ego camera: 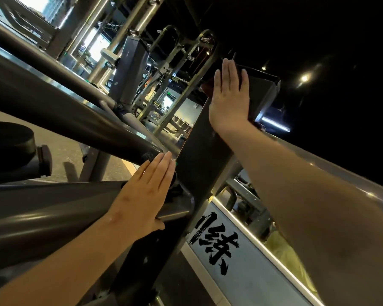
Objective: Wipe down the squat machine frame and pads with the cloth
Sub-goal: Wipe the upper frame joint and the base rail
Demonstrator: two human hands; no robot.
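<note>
The squat machine's dark grey upright post (199, 155) runs diagonally through the middle of the view, ending in a capped top at the upper right. My right hand (229, 98) lies flat against the post near its top, fingers straight, pressing a dark reddish cloth (206, 87) of which only small edges show beside the palm and at the wrist. My left hand (145, 195) rests flat with straight fingers on a thick round frame tube (42, 208) where it joins the post. A black round pad (9, 146) sits at the far left.
Another thick tube (60, 107) slants across above my left hand. Behind stand more grey gym machines (142, 69) and chrome bars. A white wall panel with black brush lettering (217, 241) lies at the lower right, under a dark ceiling with a spot lamp (305, 78).
</note>
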